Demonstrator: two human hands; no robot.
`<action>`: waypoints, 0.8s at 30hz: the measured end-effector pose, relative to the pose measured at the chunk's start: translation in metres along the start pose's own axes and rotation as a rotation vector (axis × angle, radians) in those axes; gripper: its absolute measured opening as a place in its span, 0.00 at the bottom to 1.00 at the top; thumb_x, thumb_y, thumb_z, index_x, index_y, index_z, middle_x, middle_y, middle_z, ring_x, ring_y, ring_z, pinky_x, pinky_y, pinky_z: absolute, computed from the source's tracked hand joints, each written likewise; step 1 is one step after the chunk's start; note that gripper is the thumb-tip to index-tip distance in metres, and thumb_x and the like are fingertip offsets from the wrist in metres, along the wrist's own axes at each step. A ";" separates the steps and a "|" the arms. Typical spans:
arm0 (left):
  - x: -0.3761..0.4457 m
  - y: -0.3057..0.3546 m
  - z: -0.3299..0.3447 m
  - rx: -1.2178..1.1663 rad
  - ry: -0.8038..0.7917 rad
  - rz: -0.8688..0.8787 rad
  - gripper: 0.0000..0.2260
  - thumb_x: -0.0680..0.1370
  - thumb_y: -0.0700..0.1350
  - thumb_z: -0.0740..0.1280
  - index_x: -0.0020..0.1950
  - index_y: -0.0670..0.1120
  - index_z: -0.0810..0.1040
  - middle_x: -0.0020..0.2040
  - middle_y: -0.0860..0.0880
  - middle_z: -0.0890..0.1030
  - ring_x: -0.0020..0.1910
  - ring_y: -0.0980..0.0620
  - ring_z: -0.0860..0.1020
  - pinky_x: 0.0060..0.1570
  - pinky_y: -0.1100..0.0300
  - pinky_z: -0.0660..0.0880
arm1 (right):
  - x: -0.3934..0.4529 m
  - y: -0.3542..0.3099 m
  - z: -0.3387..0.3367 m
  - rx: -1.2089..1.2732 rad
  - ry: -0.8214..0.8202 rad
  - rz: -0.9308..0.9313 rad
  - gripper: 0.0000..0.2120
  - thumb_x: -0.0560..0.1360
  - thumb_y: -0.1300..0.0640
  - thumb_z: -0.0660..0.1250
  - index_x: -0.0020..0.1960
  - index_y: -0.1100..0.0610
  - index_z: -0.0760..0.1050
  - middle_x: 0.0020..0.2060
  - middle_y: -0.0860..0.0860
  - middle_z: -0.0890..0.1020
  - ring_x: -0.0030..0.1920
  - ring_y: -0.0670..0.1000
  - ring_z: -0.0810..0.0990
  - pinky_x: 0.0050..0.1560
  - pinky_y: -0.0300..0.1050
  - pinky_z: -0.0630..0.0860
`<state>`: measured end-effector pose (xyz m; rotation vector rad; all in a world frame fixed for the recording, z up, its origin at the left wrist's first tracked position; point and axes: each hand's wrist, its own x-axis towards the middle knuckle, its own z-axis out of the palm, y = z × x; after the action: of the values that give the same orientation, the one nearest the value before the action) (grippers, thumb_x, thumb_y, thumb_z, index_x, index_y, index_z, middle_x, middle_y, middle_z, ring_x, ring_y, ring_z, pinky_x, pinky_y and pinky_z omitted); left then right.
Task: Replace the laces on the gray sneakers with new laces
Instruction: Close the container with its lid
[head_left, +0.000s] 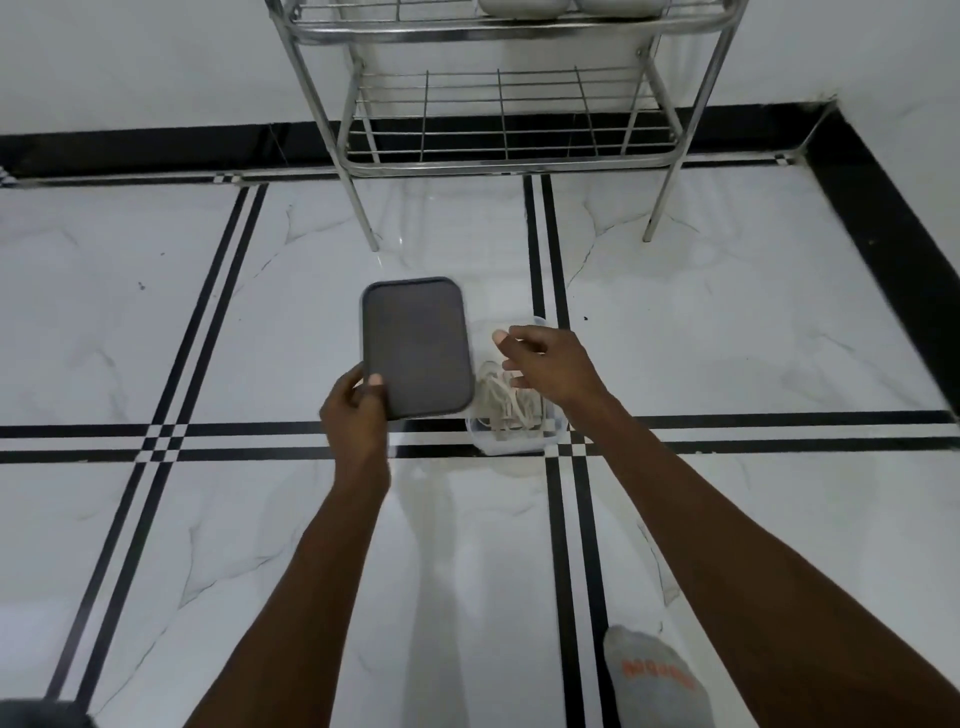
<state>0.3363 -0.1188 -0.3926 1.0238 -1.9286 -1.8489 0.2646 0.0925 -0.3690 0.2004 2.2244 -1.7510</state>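
A clear plastic container (488, 441) stands on the tiled floor, holding a bundle of pale laces (501, 402). My left hand (356, 410) grips the near left corner of the container's dark grey lid (418, 348), held off to the left of the box. My right hand (553, 366) hovers over the open container with its fingers loosely spread, holding nothing. The soles of two grey sneakers (524, 6) show on the upper shelf of the rack at the top edge.
A steel wire shoe rack (498, 119) stands against the white wall, with its legs on the floor just beyond the container. A black skirting band runs along the walls. My foot in a grey sock (654, 680) shows at the bottom right.
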 end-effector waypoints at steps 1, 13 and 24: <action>-0.008 0.007 0.011 -0.019 -0.052 0.021 0.14 0.82 0.40 0.67 0.67 0.46 0.80 0.53 0.45 0.85 0.52 0.51 0.83 0.49 0.66 0.80 | -0.001 -0.002 -0.002 0.038 0.010 0.008 0.23 0.76 0.47 0.73 0.65 0.60 0.78 0.47 0.49 0.85 0.46 0.49 0.86 0.48 0.47 0.84; -0.043 -0.013 0.061 0.214 -0.129 0.104 0.10 0.81 0.46 0.68 0.57 0.44 0.86 0.50 0.50 0.86 0.50 0.52 0.83 0.58 0.49 0.81 | -0.004 0.029 -0.035 -0.434 0.192 0.054 0.23 0.79 0.59 0.68 0.27 0.54 0.65 0.25 0.49 0.70 0.29 0.47 0.69 0.29 0.30 0.64; -0.039 -0.023 0.064 0.169 -0.107 -0.052 0.11 0.80 0.47 0.71 0.58 0.43 0.86 0.51 0.50 0.86 0.49 0.54 0.82 0.55 0.58 0.79 | 0.004 0.049 -0.029 -0.014 0.190 0.230 0.16 0.75 0.56 0.75 0.60 0.61 0.82 0.52 0.54 0.84 0.54 0.55 0.82 0.59 0.51 0.80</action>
<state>0.3293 -0.0435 -0.4136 1.0528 -2.1718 -1.8276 0.2710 0.1322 -0.4098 0.6164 2.2359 -1.6513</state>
